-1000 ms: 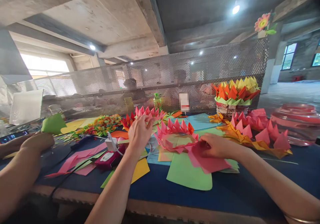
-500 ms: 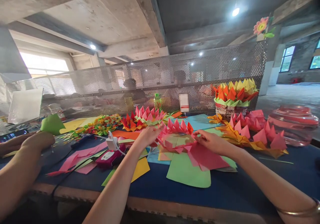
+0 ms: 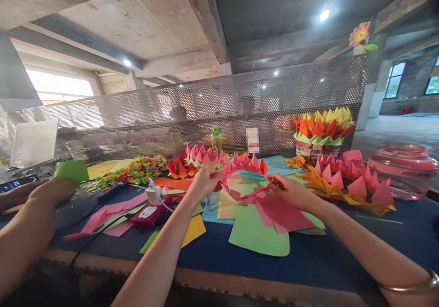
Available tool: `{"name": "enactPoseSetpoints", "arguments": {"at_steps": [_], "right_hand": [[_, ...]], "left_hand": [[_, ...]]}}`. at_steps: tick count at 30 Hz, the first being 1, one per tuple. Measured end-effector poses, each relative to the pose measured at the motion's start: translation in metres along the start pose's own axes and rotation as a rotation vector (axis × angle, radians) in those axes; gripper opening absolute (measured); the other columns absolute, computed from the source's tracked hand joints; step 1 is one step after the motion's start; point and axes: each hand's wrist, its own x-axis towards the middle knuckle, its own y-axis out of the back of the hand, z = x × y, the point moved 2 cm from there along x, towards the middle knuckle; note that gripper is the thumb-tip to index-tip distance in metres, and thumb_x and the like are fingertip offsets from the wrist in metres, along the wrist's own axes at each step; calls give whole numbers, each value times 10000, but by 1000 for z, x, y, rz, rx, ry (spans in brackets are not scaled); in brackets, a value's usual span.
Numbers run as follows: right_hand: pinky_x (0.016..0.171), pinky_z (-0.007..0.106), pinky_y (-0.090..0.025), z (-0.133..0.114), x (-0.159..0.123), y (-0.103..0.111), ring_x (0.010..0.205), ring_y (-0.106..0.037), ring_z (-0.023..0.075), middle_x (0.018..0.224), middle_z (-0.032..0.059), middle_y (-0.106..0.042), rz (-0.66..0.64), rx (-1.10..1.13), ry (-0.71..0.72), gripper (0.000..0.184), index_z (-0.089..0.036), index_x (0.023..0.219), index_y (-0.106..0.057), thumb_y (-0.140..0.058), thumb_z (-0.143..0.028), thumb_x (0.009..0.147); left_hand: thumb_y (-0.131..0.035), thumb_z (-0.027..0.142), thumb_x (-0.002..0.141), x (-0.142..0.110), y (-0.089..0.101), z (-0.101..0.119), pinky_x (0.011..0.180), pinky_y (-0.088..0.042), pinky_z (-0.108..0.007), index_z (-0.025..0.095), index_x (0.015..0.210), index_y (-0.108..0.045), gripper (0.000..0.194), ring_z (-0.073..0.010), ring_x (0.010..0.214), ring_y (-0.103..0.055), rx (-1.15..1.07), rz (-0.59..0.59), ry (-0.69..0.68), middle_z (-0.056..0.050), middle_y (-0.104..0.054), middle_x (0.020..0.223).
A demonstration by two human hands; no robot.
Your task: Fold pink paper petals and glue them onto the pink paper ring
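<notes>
Grey metal full of little holes makes a long screen (image 3: 137, 124) behind the big table (image 3: 206, 263), which is dark blue on top. A big clear jar (image 3: 401, 174) sits far over on the right.

Closer to the middle is a pink paper ring (image 3: 244, 162) with pointy tips all round it. It is right between the two hands and looks widest from side to side, so its long way runs from one hand to the other. The left hand (image 3: 205, 182) is at its left edge and the right hand (image 3: 291, 191) is at its right edge. Each hand has its fingers bent, pinching the rim. Neither hand looks nearer than the other.

A green sheet (image 3: 259, 231) pokes out in front of the ring, and dark pink paper (image 3: 293, 215) lies beside it, in front of the right hand. One small tip (image 3: 263, 166) on the ring's right side is orange, not pink.

Some bits are hard to see. Both arms are cut off by the bottom of the view. The people past the screen are blurry. The very ends of the fingers are partly hidden by the folds. I cannot tell if the ring touches the paper below. A thin bit of blue (image 3: 252, 175) shows inside it, but I cannot tell what it is.
</notes>
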Motion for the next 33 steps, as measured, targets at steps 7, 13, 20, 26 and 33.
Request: {"name": "enactPoseSetpoints", "arguments": {"at_steps": [7,13,20,26,33], "right_hand": [[754,345,-462,6,-1,-1,887,-653,263,1031,118,-692,-5,-27,-19,477,-169,1291,-437,-390,-481,933],[703,340,-457,4,-4,-1,841,-658,269,947,107,-706,-25,-50,-19,476,-166,1328,-423,-423,-420,925],[766,347,-474,6,-2,-1,920,-651,256,1069,112,-688,21,-44,40,444,-173,1322,-472,-453,-325,905],[812,332,-489,-3,0,2,992,-627,227,1173,98,-641,140,-32,102,428,-190,1294,-501,-459,-213,869],[894,372,-465,-3,2,7,1052,-587,231,1217,105,-587,269,-74,116,508,-199,1340,-430,-435,-138,836]], "left_hand": [[-548,390,877,5,-12,-3,591,-559,-262,126,804,-654,294,-156,581,-681,-115,-19,51,-47,-649,607],[-580,415,853,7,-14,-11,565,-553,-268,117,898,-681,318,-173,581,-686,-103,-26,34,-56,-653,621],[-572,416,836,6,-14,-12,531,-532,-250,120,856,-682,316,-165,551,-663,-35,-6,-29,-60,-654,612],[-593,408,792,-1,-8,2,534,-485,-222,126,934,-706,335,-159,595,-644,30,113,-161,-37,-671,671],[-540,455,823,-4,-8,11,567,-507,-236,119,1023,-692,419,-152,621,-628,7,150,-233,-43,-679,720]]}}
